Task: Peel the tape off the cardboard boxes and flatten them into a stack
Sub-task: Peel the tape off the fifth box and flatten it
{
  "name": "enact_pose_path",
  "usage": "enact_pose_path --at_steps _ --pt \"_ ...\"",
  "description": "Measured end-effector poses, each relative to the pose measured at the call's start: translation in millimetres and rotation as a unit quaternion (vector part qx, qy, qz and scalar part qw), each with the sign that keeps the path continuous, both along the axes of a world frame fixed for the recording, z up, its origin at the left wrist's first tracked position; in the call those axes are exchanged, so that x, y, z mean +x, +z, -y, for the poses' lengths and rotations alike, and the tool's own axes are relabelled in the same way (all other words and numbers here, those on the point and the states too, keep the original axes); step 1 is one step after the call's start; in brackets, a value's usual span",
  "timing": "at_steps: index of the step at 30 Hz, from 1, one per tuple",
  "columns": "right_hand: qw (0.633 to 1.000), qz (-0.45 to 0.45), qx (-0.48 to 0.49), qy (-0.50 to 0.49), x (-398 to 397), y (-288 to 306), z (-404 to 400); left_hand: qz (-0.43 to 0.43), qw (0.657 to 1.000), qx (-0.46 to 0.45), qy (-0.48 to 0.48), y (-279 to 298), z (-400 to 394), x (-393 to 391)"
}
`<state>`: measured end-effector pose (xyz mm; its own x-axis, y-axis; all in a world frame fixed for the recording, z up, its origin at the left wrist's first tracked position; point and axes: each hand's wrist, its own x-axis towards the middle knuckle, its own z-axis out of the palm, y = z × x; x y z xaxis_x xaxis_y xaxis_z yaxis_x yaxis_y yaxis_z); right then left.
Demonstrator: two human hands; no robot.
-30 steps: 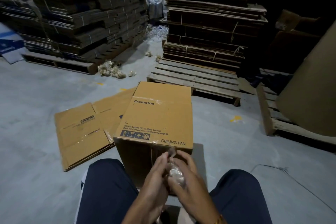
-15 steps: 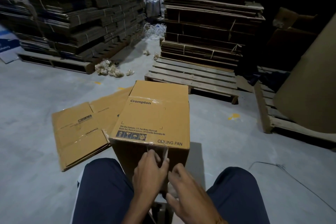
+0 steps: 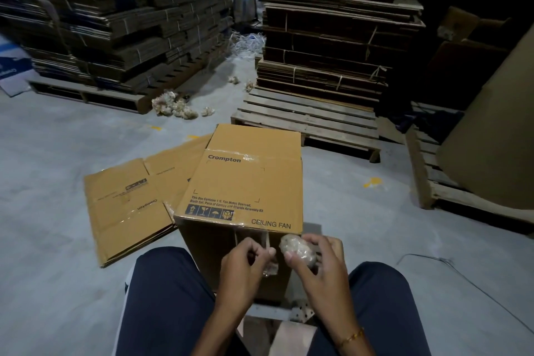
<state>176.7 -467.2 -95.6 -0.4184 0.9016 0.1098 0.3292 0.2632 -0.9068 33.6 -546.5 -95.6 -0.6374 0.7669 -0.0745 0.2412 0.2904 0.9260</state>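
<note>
The Crompton ceiling-fan box (image 3: 245, 182) is standing on the concrete floor (image 3: 57, 153) between the seated person's knees, just beside the flattened boxes (image 3: 130, 205) lying toward the floor's left side. The left hand (image 3: 245, 266) is pinching a loose strip of clear tape (image 3: 270, 267) on the box's near face, while the right hand (image 3: 315, 263) is gripping a wadded tape ball (image 3: 297, 250). Pulling the strip low and steady along the seam should be lifting it whole rather than tearing it; more tape is showing across the top seam.

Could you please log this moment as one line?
left hand: pinching tape strip | right hand: holding tape wad | box: unflattened
</note>
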Motion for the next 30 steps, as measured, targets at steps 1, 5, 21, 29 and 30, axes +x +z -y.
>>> enact_pose_path --at_steps 1,5,21,29,30 --pt "1.0 -0.016 0.0 -0.001 -5.4 0.5 0.0 0.02 1.0 0.013 -0.004 1.6 -0.4 2.0" --pt "0.999 -0.042 0.004 0.003 -20.3 -5.0 6.1 0.065 0.997 0.034 0.002 4.3 1.2 4.4" --pt "0.998 -0.023 0.037 0.041 -24.8 -10.4 -2.4 -0.068 0.997 -0.028 0.023 16.1 9.7 -18.2" --pt "0.997 -0.046 -0.057 0.036 -24.6 -5.7 -9.4 -0.169 0.985 -0.032 -0.006 -5.4 17.5 -23.6" --pt "0.995 -0.057 -0.072 0.039 -27.4 -5.5 -7.9 -0.157 0.987 -0.036 -0.014 -8.0 15.9 -23.0"
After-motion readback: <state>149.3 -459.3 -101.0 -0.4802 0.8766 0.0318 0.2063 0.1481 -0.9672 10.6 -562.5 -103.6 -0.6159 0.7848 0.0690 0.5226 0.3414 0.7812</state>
